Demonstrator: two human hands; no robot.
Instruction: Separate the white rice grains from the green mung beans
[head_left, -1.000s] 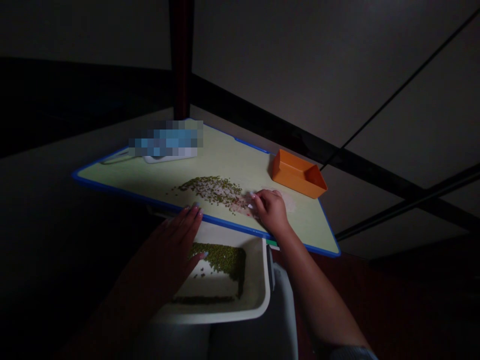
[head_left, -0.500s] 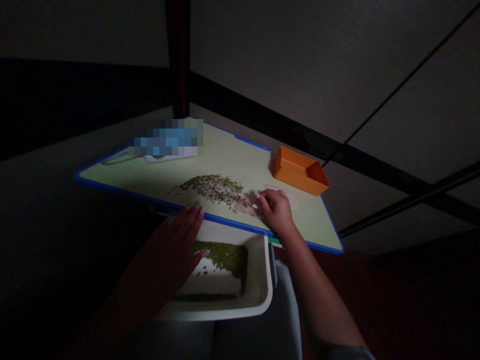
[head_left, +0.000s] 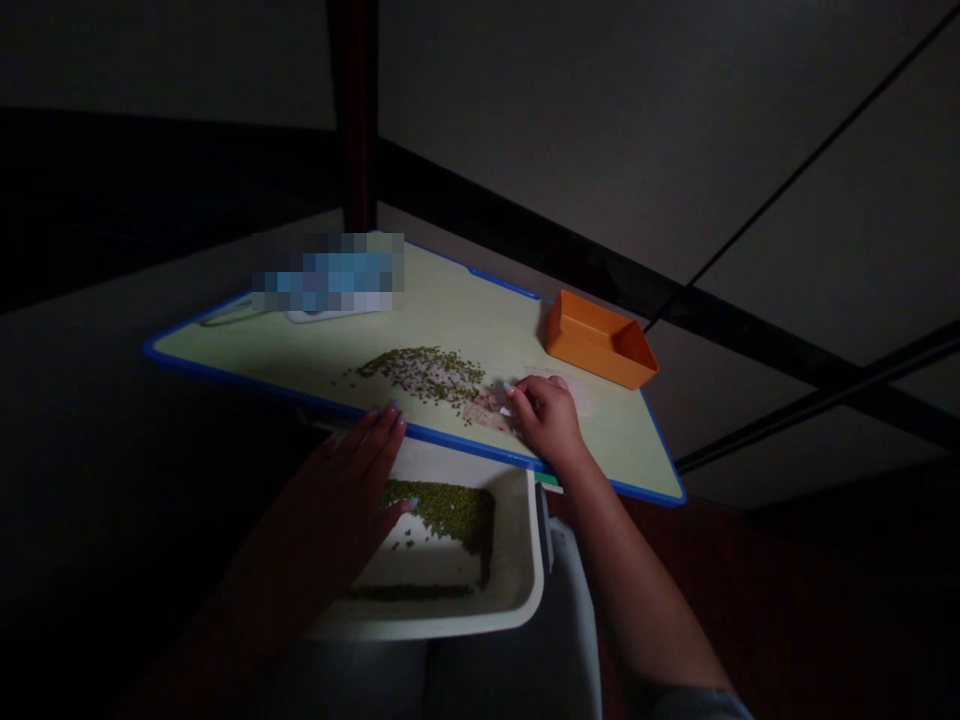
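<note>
Small green beans (head_left: 424,372), probably mung beans, lie scattered over a printed patch of the pale, blue-edged tabletop (head_left: 465,310). At the right end of the spread, my right hand (head_left: 553,420) rests on the surface, its thumb and fingers drawn together; whatever they hold is too small to make out. A small white bit lies by its thumb. My left hand (head_left: 349,480) has its fingers stretched out, fingertips touching the near edge and thumb over a white tub (head_left: 517,612). More green beans (head_left: 454,512) lie inside that tub, beneath the table edge.
An orange open box (head_left: 600,348) stands at the back right of the tabletop. At the back left sits a blurred-out blue and white object (head_left: 330,285), with a cable-like loop beside it. Pale panels rise behind the table, and the surroundings are dark.
The whole view has shifted very slightly. Both hands keep nearly the same places, and the beans look unchanged.
</note>
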